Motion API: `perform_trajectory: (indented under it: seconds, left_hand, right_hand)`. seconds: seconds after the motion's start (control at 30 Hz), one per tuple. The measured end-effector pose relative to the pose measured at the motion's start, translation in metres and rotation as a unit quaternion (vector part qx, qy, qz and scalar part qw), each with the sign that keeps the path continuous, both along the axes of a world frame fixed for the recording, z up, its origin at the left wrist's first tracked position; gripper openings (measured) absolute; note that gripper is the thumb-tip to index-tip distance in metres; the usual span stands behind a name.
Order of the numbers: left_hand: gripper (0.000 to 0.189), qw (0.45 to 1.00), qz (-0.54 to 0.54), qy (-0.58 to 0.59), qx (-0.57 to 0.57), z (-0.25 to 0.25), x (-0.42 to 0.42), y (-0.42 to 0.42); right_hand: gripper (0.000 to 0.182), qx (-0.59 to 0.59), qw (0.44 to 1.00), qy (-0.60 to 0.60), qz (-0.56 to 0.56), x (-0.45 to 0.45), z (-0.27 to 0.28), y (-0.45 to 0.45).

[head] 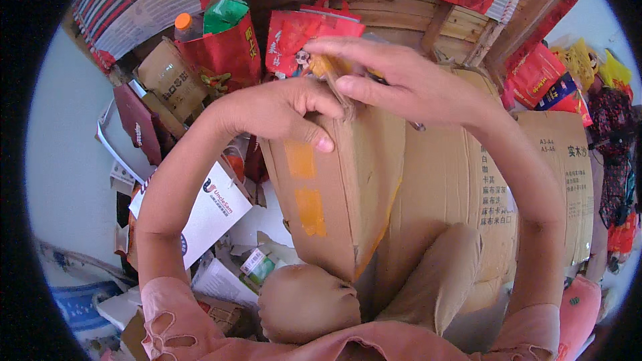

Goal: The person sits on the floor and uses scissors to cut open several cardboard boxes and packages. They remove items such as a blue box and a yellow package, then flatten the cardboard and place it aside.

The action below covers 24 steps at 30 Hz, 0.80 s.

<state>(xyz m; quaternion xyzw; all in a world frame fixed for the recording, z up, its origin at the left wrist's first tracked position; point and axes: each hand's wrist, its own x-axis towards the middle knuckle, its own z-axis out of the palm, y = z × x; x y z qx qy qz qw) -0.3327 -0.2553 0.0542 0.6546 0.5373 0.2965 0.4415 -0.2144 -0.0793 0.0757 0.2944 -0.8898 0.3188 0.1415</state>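
A tall cardboard box (pixel 377 160) stands tilted before me, close to my knees. Two strips of orange tape (pixel 310 210) run along its narrow side. My left hand (pixel 286 108) grips the box's top edge, thumb on the narrow side and fingers curled over the rim. Beyond it, my right hand (pixel 401 80) reaches over the top with fingers stretched out and thumb apart. A crumpled yellow-orange piece (pixel 323 66), perhaps tape or plastic, shows between that thumb and the fingers. Whether the right hand holds it is hidden.
Flattened cardboard (pixel 436 175) with printing leans at the right. A red bag (pixel 220 52) holding a green bottle (pixel 228 12) stands at the back left, beside another red bag (pixel 288 35). White paper bags (pixel 225 210) and small boxes crowd the left. Plastic bags (pixel 536 75) pile up far right.
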Motion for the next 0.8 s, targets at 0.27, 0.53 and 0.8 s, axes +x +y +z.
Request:
perform_trajectory:
  seconds: [0.27,0.53,0.8]
  left_hand:
    - [0.030,0.997,-0.001,-0.008,0.072,-0.019,0.016,0.012]
    - [0.030,0.996,-0.068,-0.051,0.027,-0.019,0.024,0.019]
    - [0.029,0.991,-0.055,-0.071,0.097,-0.035,0.008,0.012]
  right_hand:
    - [0.075,0.191,0.952,-0.239,-0.022,-0.003,0.028,0.017]
    - [0.056,0.200,0.866,-0.459,0.005,-0.004,0.042,0.018]
    - [0.051,0.134,0.853,-0.503,0.045,0.023,0.041,0.028]
